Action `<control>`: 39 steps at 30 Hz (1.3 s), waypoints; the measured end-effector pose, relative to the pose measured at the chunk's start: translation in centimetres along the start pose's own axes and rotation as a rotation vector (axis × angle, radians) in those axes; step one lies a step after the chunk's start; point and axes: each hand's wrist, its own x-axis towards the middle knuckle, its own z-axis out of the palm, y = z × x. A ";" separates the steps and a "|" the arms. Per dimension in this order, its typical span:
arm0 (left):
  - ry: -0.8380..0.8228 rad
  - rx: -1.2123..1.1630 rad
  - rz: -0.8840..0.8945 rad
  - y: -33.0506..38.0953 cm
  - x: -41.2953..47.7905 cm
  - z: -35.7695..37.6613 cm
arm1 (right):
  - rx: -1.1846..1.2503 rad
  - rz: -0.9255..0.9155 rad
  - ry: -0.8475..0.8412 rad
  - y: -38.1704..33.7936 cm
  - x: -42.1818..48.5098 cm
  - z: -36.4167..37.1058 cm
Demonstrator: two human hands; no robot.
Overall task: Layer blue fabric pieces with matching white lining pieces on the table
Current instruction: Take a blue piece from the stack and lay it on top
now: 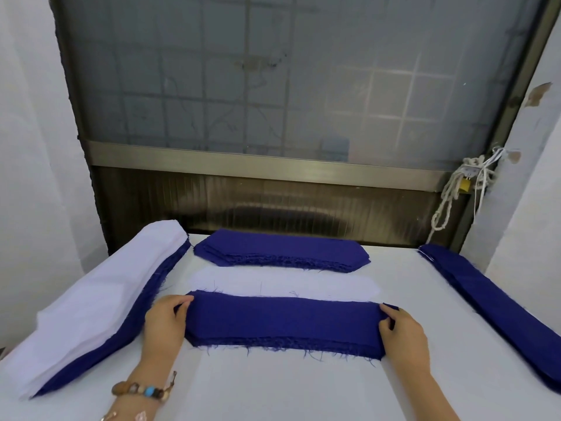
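1. Table [273,390] is covered in white. At far centre sits a stack of blue pieces [282,249] with a frayed front edge, well apart from both hands.
2. Along the left edge runs a long diagonal left pile [91,299], white on top with blue layers showing along its right side. It lies just beside the left hand; cannot tell if they touch.
3. Along the right edge runs a long diagonal right pile [491,305], blue with a thin white edge at its far end, apart from the right hand.
4. Behind the table is a frosted window [273,71] with a grid showing through and a metal frame. A rope [446,202] and a yellow padlock [464,185] hang at its lower right.
5. Blue fabric piece [282,323] lies flat near the table's front centre, between the hands, with its near edge frayed. White lining piece [282,284] lies flat just behind it. The two edges meet; cannot tell whether they overlap or only touch.
6. Left hand [165,322] is palm down at the piece's left end. Its fingers curl over the far corner with the thumb against them, pinching the cloth. A beaded bracelet [142,390] is on the wrist.
7. Right hand [403,335] is palm down at the right end, fingers and thumb narrow, pinching that end.
8. Padlock is too small to read. A pale mark on the left wrist is cut off by the frame and unreadable.
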 end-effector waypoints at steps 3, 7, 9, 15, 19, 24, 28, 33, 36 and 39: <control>0.014 0.002 0.011 0.1 0.0 0.0 | 0.032 0.013 0.016 0.0 0.0 -0.1; 0.065 -0.021 -0.017 0.1 0.0 -0.1 | 0.052 -0.031 0.013 0.0 -0.1 -0.1; 0.048 -0.001 -0.023 0.1 0.0 -0.2 | 0.048 -0.033 0.013 0.0 -0.1 0.0; -0.013 0.055 -0.042 -0.2 -0.1 -0.2 | 0.061 0.024 0.025 0.3 0.1 0.2; -0.028 0.047 -0.064 -0.2 -0.2 -0.2 | 0.021 0.064 0.025 0.5 0.3 0.3; -0.043 0.039 -0.076 -0.4 -0.2 -0.2 | 0.079 0.094 0.113 0.5 0.1 0.0; -0.071 0.172 -0.001 0.3 -0.3 -0.3 | -0.058 -0.063 0.173 0.2 -0.2 -0.4; -0.223 0.226 0.318 1.9 -0.8 -0.2 | 0.038 -0.319 -0.071 -0.6 -1.0 -0.3; -0.405 0.186 0.302 1.3 -1.2 0.1 | 0.002 -0.339 -0.211 -0.7 -1.3 -0.1; -0.443 0.283 0.311 0.8 -1.0 0.4 | -0.019 -0.320 -0.225 -0.8 -1.1 -0.1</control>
